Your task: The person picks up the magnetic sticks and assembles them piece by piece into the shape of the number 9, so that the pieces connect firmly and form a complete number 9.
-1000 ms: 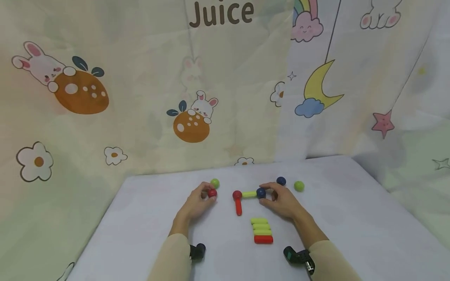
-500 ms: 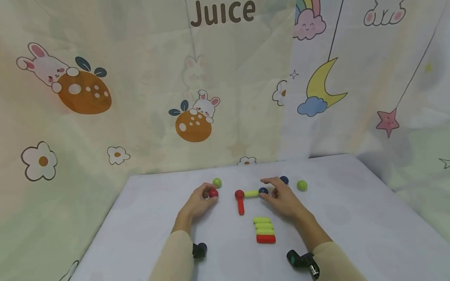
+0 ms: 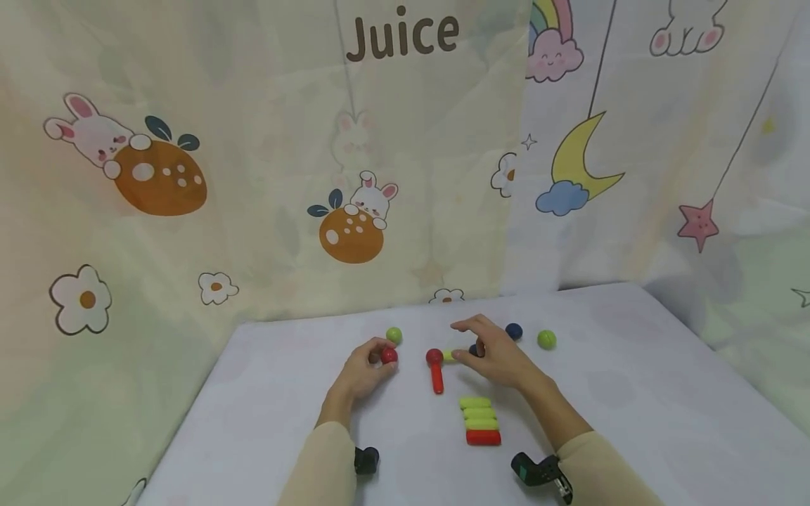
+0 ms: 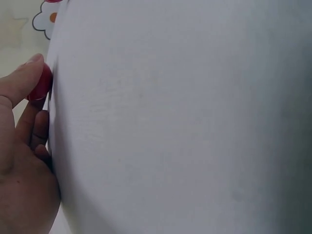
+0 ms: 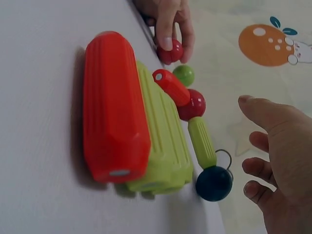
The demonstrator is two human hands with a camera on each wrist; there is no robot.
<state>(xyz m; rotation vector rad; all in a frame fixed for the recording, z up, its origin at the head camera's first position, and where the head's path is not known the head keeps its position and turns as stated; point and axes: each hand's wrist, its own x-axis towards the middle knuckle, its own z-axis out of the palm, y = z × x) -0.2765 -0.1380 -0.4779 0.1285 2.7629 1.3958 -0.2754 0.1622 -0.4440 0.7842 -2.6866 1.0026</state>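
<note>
My left hand (image 3: 361, 372) pinches a red ball (image 3: 389, 355) between thumb and fingers, low over the white table. To its right, a joined piece lies on the table: a second red ball (image 3: 434, 357) bears a red rod (image 3: 437, 379) pointing toward me. A yellow-green rod (image 5: 201, 141) runs from that ball to a dark blue ball (image 5: 214, 184). Over this rod and blue ball hovers my right hand (image 3: 500, 355), thumb and fingers spread apart and holding nothing. In the head view it partly hides both.
Several yellow-green rods (image 3: 479, 413) lie side by side in front of the joined piece, with a loose red rod (image 3: 484, 438) nearest me. Behind my left hand sits a green ball (image 3: 394, 335). Another dark blue ball (image 3: 514, 331) and green ball (image 3: 547, 339) rest at the back right.
My right hand has let go of the joined piece's dark blue ball, opened its fingers and shifted left over the yellow-green rod. My left hand keeps its grip on the red ball.
</note>
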